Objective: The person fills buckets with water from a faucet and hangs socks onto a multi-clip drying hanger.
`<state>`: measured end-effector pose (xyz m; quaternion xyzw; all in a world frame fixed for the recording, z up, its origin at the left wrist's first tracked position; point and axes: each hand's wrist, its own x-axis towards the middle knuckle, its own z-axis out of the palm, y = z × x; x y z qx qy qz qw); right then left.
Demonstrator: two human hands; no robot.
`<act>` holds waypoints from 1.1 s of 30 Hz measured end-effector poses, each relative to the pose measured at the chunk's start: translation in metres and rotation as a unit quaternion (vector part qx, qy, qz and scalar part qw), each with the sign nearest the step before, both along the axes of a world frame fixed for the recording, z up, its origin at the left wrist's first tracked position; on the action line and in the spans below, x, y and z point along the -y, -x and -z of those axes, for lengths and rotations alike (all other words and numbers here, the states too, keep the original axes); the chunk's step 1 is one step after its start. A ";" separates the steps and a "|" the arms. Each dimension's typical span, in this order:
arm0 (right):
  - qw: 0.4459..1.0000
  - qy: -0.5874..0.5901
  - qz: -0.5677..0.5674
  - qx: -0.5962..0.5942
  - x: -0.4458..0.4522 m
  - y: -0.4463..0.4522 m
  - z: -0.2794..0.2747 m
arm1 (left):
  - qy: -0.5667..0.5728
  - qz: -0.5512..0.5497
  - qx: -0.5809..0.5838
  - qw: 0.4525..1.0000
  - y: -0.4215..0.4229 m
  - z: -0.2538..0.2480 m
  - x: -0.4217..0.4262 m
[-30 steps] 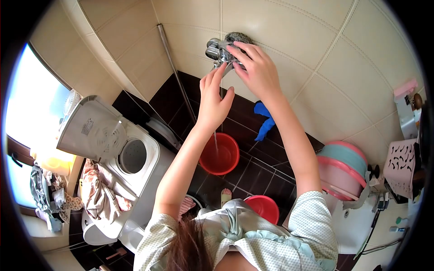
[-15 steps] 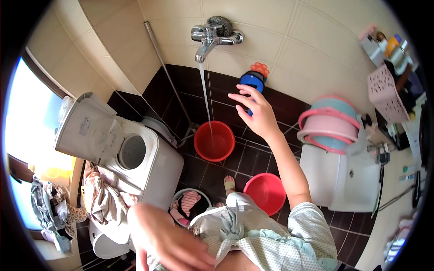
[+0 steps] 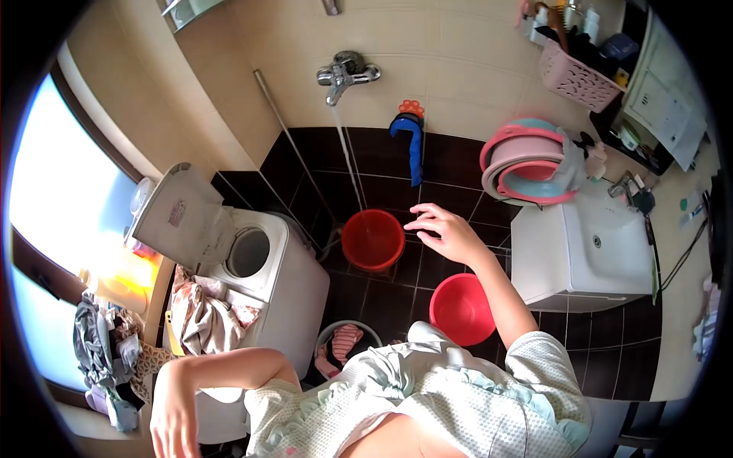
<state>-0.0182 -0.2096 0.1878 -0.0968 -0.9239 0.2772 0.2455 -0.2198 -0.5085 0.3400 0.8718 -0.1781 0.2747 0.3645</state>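
Note:
Water runs from the wall faucet [image 3: 346,76] in a thin stream into a red bucket [image 3: 373,240] on the dark tiled floor. My right hand [image 3: 447,233] hovers to the right of that bucket, fingers apart, holding nothing. Below it is a second red basin [image 3: 463,309]. My left hand [image 3: 175,416] hangs at the lower left beside the washing machine, fingers pointing down; no object shows in it. A blue strip [image 3: 414,145] hangs on the wall under an orange hook [image 3: 411,108].
At left stand an open-lidded washing machine [image 3: 305,267] and bunched clothes [image 3: 202,317]. A bin [image 3: 366,332] holds striped cloth. On the right are a white sink [image 3: 611,237], stacked pink and blue basins [image 3: 527,153], a pink basket [image 3: 578,76] and a window [image 3: 69,153] far left.
Both hands have left the faucet; the right came down towards the bucket and the left swung out to the lower left. The view has turned, and the water stream now shows fully.

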 end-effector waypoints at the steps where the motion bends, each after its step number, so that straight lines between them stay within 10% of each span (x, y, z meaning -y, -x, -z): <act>1: 1.000 -0.005 0.010 -0.013 0.003 -0.012 0.001 | 0.004 0.015 -0.002 1.000 -0.005 -0.001 -0.008; 11: 0.957 0.085 0.243 -0.133 0.037 -0.209 0.021 | 0.169 0.162 -0.162 0.959 -0.175 0.031 -0.193; 22: 0.837 0.204 0.497 -0.104 0.130 -0.429 0.075 | 0.351 -0.141 -0.240 0.894 -0.449 0.147 -0.251; 33: 0.743 0.162 0.641 -0.102 0.175 -0.528 0.120 | 0.369 -0.146 -0.291 0.871 -0.595 0.244 -0.264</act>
